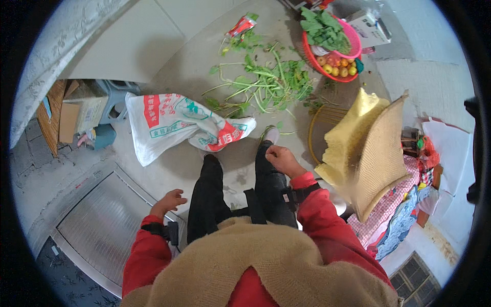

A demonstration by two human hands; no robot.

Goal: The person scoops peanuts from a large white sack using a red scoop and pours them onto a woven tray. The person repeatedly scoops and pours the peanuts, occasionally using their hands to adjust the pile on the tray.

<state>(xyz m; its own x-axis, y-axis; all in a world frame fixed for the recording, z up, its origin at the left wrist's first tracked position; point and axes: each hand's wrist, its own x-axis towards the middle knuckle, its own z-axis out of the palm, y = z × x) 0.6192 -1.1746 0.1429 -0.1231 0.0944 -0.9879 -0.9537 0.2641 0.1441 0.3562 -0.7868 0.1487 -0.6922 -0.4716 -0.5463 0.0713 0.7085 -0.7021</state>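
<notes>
My left hand [169, 202] hangs at my left side with the fingers apart and nothing in it. My right hand [283, 160] is over my right leg, its fingers curled in; whether something small is between them cannot be made out. A white woven plastic sack [168, 128] with red and green print lies on the floor before my left foot. Beyond it, leafy green stalks [268, 82] are strewn loosely over the floor. A red and white packet [242, 26] rests on leaves at the far end of them.
A red plastic basket [309, 51] of fruit holds a pink basket [355, 36] with leafy greens at the far right. Nearer stands a bamboo chair [312, 134] beside a woven tan mat or cushion [383, 161]. A blue-grey plastic stool [115, 99] and cardboard boxes [69, 122] are at left.
</notes>
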